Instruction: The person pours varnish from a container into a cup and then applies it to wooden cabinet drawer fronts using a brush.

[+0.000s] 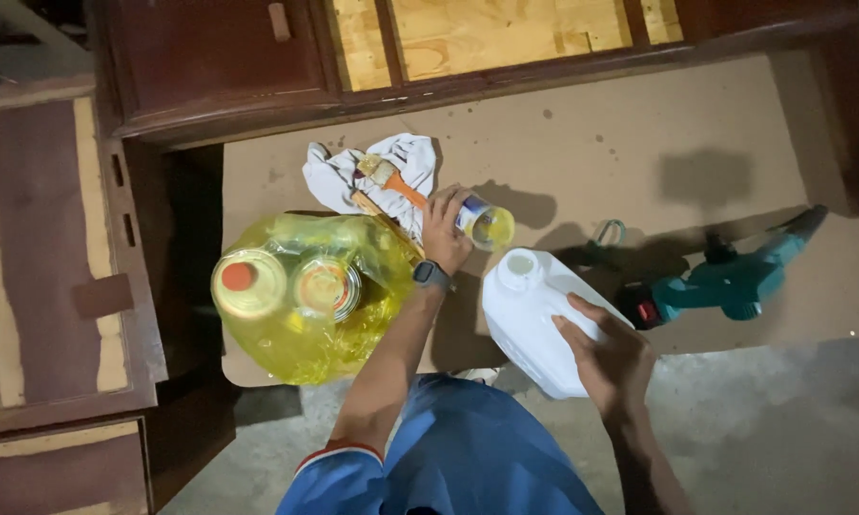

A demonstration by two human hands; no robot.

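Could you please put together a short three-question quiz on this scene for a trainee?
1. True or false: the left hand holds a small clear bottle with yellowish liquid.
2. What does the right hand rest on?
A. the teal power tool
B. the white jug
C. the yellow bag
3. What lies on the white cloth beyond the left hand?

Key
1. True.
2. B; the jug's cap is off, its mouth open.
3. A paintbrush with an orange handle.
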